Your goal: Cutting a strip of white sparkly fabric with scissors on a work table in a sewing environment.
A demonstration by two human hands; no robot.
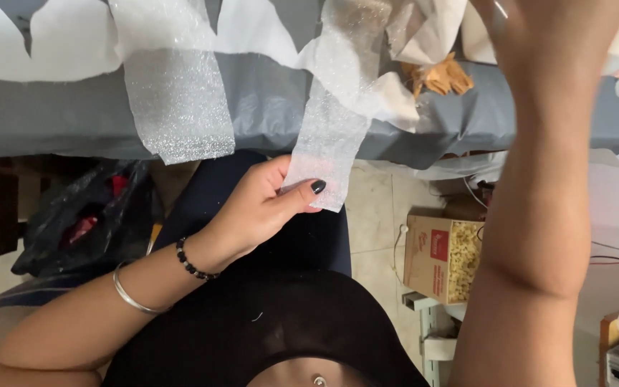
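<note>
From the head camera, looking down, a long strip of translucent foam wrap (331, 122) hangs off the front edge of the worktop (66, 115), which is draped in a grey cover. The strip's upper part lies on the worktop and its lower end dangles over the person's lap, which seems to be why it can be caught from below without lifting the whole length. A second, wider foam strip (177, 93) hangs beside it to the left, apart from the first, its end loose and untouched. White sheets (51, 43) lie further back on the grey cover, and a small tan bundle (440, 75) sits near the top of the held strip.

The left hand (259, 208) is partly closed in a pinch: the thumb, with a dark-painted nail, presses on the front of the strip's bottom end while the fingers curl behind it, holding it flat and slightly taut. A beaded bracelet and a metal bangle ring that wrist.

The right hand (546, 36) is raised toward the worktop at the upper right, mostly cut off by the frame edge; whether it is open or holds anything cannot be told.

On the floor lie a black plastic bag (87, 215) at left and an open cardboard box (442, 258) of pale filler at right.
</note>
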